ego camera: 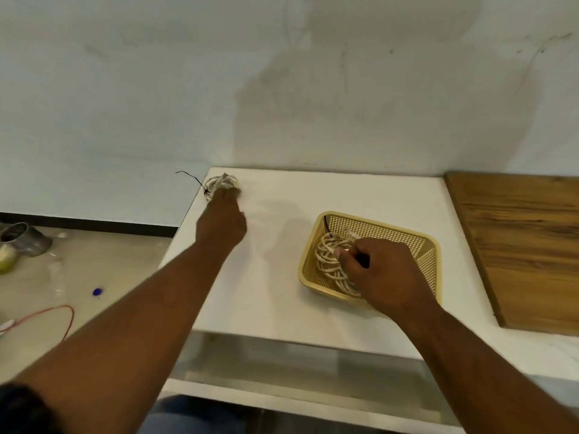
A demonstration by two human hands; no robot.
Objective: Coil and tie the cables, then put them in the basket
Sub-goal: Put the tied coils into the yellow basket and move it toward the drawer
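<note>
White flat surface point(275, 296). Yellow perforated plastic basket point(380, 228) sits at 3 o'clock on it. Right hand point(383, 272) is inside the basket, fingers curled, pinching the strands of a coiled cream cable point(327, 256) lying there. Left hand point(221, 222) reaches to the 10 o'clock corner and touches a second coiled pale cable point(223, 182) bound with a thin black tie point(200, 183); its fingers are hidden and blurred, so the grip cannot be told. Brown wooden board point(526, 245) lies at the 3 o'clock edge.

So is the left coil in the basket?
Out: the left coil lies on the table at the left hand; the right hand holds another coil in the basket.
</note>
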